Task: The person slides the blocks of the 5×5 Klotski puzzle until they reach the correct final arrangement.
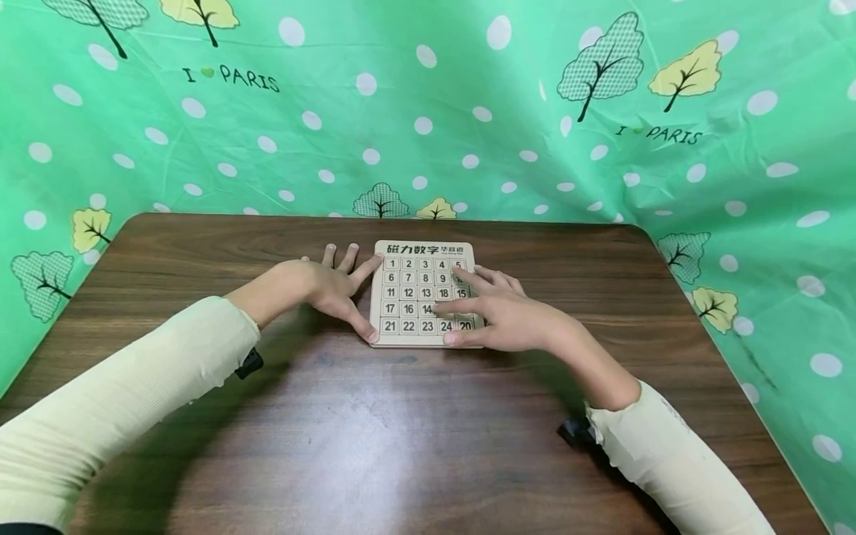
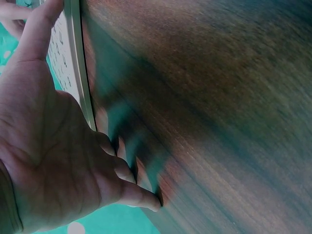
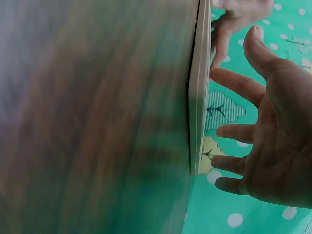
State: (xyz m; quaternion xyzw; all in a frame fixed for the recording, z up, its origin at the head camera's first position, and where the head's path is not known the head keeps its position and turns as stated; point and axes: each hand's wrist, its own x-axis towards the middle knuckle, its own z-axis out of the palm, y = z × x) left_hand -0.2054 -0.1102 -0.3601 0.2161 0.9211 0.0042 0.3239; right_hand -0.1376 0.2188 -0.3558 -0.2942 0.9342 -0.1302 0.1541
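Observation:
A pale sliding number puzzle (image 1: 416, 293) lies flat on the table, with rows of numbered square tiles under a strip of dark printed characters. Against its left edge, my left hand (image 1: 328, 286) sets its thumb at the lower corner and its index finger near the upper one; the other fingers spread over the table. My right hand (image 1: 511, 316) reaches over the right side with fingers extended, its index fingertip by the 14 tile and its thumb near the 24 tile. It hides several tiles. The right wrist view shows the puzzle's side edge (image 3: 197, 107) beside the spread right fingers.
The dark wood-grain table (image 1: 374, 431) has rounded far corners. Behind and beside it hangs a green cloth (image 1: 414, 89) with white dots and printed trees. Pale sleeves cover both forearms, and a black strap piece (image 1: 576, 431) shows under the right one.

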